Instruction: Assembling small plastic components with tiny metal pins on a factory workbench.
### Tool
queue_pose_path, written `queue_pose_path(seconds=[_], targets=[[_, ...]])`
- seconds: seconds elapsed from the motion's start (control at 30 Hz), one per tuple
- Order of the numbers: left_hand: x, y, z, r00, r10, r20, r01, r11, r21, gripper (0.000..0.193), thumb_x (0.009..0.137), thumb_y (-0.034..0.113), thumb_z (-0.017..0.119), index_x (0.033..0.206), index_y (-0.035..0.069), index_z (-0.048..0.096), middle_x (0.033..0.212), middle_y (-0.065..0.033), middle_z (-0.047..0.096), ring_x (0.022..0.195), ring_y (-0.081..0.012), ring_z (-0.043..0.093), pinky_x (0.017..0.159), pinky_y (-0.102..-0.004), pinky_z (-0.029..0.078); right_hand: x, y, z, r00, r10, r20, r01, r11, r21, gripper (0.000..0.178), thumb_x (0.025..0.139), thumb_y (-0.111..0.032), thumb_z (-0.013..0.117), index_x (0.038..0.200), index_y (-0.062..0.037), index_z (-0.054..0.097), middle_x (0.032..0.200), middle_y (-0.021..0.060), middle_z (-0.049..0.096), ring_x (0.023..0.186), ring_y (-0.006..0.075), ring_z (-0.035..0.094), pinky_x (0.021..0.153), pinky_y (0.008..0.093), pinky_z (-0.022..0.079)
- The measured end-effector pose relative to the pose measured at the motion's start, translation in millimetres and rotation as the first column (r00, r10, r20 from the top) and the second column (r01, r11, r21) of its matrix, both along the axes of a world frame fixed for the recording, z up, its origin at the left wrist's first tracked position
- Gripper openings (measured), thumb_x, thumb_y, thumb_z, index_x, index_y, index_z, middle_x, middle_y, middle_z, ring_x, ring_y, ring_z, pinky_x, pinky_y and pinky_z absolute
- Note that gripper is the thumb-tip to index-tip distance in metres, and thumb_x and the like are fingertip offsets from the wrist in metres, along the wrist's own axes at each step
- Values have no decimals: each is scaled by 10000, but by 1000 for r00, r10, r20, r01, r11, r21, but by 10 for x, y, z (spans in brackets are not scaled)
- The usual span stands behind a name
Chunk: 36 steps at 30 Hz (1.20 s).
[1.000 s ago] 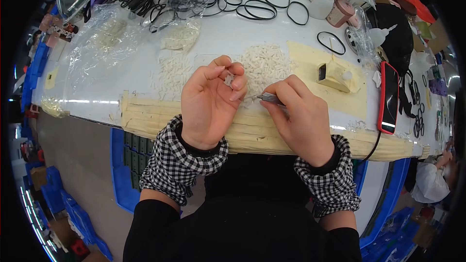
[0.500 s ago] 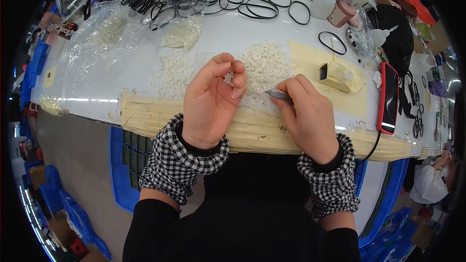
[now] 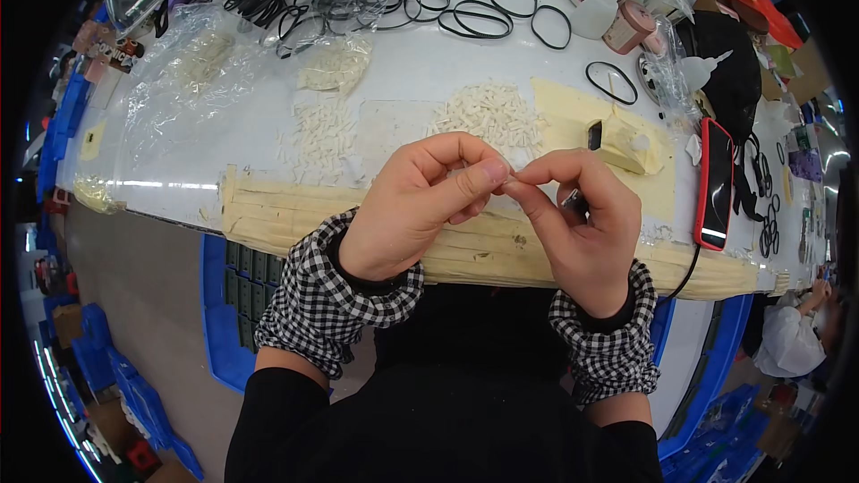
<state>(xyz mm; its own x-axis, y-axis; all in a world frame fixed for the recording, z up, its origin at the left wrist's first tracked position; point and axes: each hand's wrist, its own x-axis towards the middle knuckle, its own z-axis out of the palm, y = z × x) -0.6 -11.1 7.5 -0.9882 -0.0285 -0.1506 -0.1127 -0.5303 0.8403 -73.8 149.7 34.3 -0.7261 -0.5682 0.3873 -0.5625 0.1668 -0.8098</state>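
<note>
Above the near edge of the table, my left hand (image 3: pixel 416 201) and my right hand (image 3: pixel 591 219) meet fingertip to fingertip. My left thumb and forefinger are pinched together; whatever lies between them is too small to make out. The right thumb and forefinger pinch at the same spot. A small grey metal tool, blade-like (image 3: pixel 575 202), is tucked in the curled fingers of my right hand, mostly hidden. Just beyond the hands lies a heap of short white tube-like pieces (image 3: pixel 492 114). A looser spread of similar white pieces (image 3: pixel 320 136) lies to its left.
Black rubber-like loops (image 3: pixel 476 18) pile up at the back. Clear plastic bags (image 3: pixel 201 58) lie at left. A yellowish block (image 3: pixel 626 143) sits on a pale yellow sheet (image 3: pixel 559 116); a red-edged phone (image 3: pixel 714 183) with a cable is at right. Yellowish tape (image 3: pixel 277 206) covers the table's near edge.
My left hand has turned from palm-up and come right, its fingers closing to a pinch. The right hand has rotated, tucking the metal tool inward, and the fingertips of both now meet.
</note>
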Motion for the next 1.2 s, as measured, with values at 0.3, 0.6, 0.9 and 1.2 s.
queue_pose_path(seconds=[0.3,0.6,0.9,1.2], targets=[[13,14,14,999,-43,0,43,999,-11,154,964,200,555,951,49,580,837,29,554,725,-38,438,650,-189,367,45,3,-26,992,10,-129,-13,1000,-22,153,720,33,736,802,-32,624,722,47,627,565,134,585,502,232,433],[10,4,7,1000,-17,-4,17,1000,-9,153,953,193,571,946,40,583,813,32,547,709,-41,428,643,-188,362,43,-15,-36,984,-14,-180,6,999,-43,171,708,41,743,824,-35,643,734,58,638,588,180,610,505,263,443],[7,-13,35,999,-46,18,47,996,-74,161,933,169,598,976,13,603,797,24,564,664,-38,413,579,-175,326,26,24,-16,922,-47,-385,42,999,-22,203,700,22,753,871,-46,670,735,55,664,565,184,591,497,274,446],[30,-89,-28,972,-227,-54,233,963,139,135,904,94,616,1005,5,606,856,3,580,748,-47,480,675,-202,396,29,60,70,962,58,-268,-70,997,-35,233,683,33,761,886,-45,678,773,61,672,576,172,587,523,268,463]])
